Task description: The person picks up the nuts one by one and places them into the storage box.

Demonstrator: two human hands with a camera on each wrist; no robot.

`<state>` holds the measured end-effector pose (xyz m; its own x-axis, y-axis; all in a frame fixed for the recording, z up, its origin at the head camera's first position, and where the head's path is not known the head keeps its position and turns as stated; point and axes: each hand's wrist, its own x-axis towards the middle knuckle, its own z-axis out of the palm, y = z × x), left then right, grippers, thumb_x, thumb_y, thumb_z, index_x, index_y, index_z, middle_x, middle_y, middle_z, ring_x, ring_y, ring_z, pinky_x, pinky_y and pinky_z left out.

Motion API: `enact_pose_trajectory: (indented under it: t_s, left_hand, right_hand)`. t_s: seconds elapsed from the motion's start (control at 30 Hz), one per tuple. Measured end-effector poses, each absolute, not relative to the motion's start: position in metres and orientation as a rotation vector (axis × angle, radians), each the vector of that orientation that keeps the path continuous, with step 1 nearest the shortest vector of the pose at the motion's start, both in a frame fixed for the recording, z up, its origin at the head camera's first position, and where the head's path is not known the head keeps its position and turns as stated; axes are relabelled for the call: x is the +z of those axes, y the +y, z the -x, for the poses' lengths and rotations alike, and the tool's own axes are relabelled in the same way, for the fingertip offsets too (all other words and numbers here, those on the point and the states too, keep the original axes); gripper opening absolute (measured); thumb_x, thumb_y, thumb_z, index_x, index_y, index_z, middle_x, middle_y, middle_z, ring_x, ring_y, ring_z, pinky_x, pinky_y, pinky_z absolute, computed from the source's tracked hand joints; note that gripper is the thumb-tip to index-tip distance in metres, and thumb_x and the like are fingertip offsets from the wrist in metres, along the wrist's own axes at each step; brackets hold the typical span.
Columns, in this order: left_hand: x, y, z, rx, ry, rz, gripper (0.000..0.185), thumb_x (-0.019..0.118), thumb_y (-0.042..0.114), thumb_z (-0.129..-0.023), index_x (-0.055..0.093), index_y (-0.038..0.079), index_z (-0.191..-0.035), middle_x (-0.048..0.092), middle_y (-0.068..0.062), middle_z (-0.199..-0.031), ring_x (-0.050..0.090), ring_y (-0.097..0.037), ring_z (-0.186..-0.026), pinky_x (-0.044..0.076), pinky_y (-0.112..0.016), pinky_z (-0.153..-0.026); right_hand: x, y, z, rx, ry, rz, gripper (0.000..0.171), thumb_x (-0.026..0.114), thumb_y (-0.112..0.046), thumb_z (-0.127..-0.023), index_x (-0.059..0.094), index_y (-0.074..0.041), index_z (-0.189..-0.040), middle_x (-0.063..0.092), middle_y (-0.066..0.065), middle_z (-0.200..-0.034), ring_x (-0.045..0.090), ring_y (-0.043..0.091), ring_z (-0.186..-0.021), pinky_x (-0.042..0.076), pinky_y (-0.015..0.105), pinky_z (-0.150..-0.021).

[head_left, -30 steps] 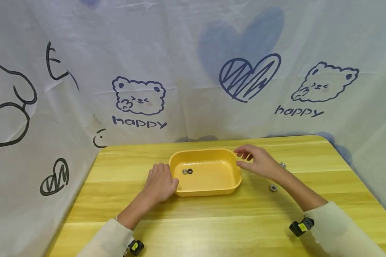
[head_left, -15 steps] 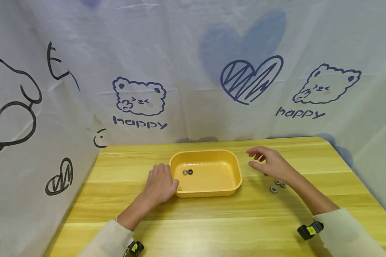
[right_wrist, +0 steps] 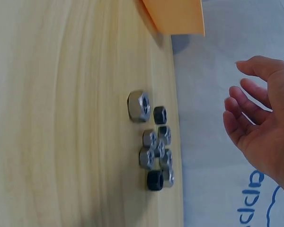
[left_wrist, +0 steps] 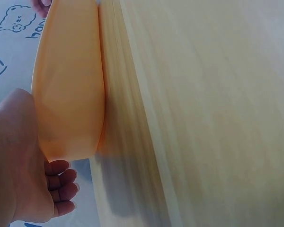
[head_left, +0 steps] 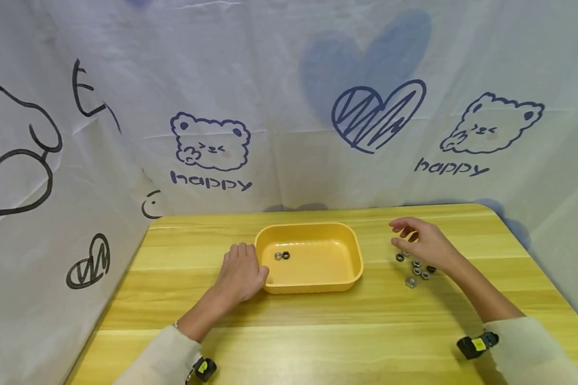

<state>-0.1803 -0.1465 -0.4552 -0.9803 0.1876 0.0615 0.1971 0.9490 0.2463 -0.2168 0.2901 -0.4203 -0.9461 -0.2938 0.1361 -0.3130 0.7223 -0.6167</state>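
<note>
A: What carries everything?
B: Light wooden table [head_left: 318, 331], rounded far-right corner.
A: On it?
B: Yellow tray [head_left: 351, 275] near the middle, sitting flat. Cluster of small metal nuts [head_left: 414, 267] just right of it, apart from the tray.

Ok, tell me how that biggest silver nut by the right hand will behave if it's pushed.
The biggest nut lies flat on a face, so it would likely slide, not roll. It looks like metal, probably heavy for its size. The table looks smooth, so it may skid easily.
</note>
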Motion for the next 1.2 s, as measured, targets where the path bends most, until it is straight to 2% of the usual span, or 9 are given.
enact_pose_trajectory:
  t_s: [0.27,0.53,0.9,1.2]
  left_hand:
    - [-0.455,-0.146,0.181,-0.392,-3.061,0.309,0.029,0.051,0.027,-0.091,0.05,-0.001,-0.098,0.044,-0.013,-0.092,0.036,-0.029,-0.084,0.029,-0.036,-0.076]
    - [-0.454,-0.146,0.179,-0.388,-3.072,0.304,0.029,0.05,0.026,-0.092,0.051,-0.002,-0.099,0.045,-0.014,-0.093,0.037,-0.03,-0.085,0.029,-0.036,-0.075]
    - [-0.453,-0.146,0.181,-0.395,-3.078,0.302,0.032,0.049,0.028,-0.093,0.05,-0.003,-0.101,0.045,-0.015,-0.094,0.037,-0.03,-0.087,0.03,-0.036,-0.076]
    - [-0.454,-0.146,0.182,-0.4,-3.07,0.303,0.033,0.05,0.028,-0.092,0.052,-0.003,-0.102,0.047,-0.015,-0.095,0.038,-0.03,-0.088,0.03,-0.037,-0.077]
  right_hand:
    - [-0.426,0.307,0.213,1.016,-2.903,-0.465,0.043,0.069,-0.022,-0.099,0.062,-0.001,-0.135,0.069,0.02,-0.127,0.06,0.016,-0.099,0.051,0.019,-0.081]
    - [-0.429,0.318,0.211,1.002,-2.918,-0.425,0.041,0.07,-0.02,-0.098,0.063,0.001,-0.133,0.069,0.023,-0.124,0.061,0.017,-0.097,0.051,0.018,-0.08]
    - [-0.436,0.339,0.215,0.945,-2.931,-0.381,0.043,0.068,-0.02,-0.099,0.062,0.003,-0.134,0.068,0.025,-0.126,0.063,0.03,-0.103,0.049,0.017,-0.08]
    - [-0.443,0.349,0.214,0.955,-2.951,-0.351,0.044,0.07,-0.016,-0.097,0.061,0.005,-0.134,0.066,0.028,-0.125,0.065,0.033,-0.102,0.051,0.02,-0.076]
